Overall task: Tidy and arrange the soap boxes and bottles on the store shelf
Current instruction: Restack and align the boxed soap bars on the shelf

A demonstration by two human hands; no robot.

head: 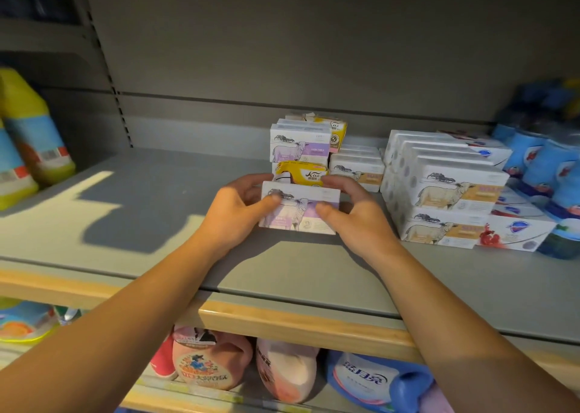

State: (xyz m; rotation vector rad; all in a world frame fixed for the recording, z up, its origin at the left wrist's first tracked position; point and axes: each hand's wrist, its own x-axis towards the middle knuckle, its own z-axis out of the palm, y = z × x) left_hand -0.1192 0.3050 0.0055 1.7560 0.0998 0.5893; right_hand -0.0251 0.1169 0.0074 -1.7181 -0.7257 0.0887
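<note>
A white soap box with a sheep picture and purple band (299, 210) stands on the grey shelf (163, 199), front of centre. My left hand (233, 207) grips its left end, thumb across the front. My right hand (354, 211) grips its right end. Directly behind it lies a yellow soap box (299, 171), with another purple sheep box (299, 144) stacked on top and a second yellow box (335, 130) behind that. To the right stand low orange-band sheep boxes (356, 169) and a taller stack of the same (445, 189).
Red-and-white soap boxes (514, 230) and blue bottles (546, 164) fill the shelf's right end. Yellow-and-blue bottles (28, 136) stand at the far left. A wooden-coloured front rail (282, 321) edges the shelf; pink and blue detergent containers (213, 359) sit on the shelf below.
</note>
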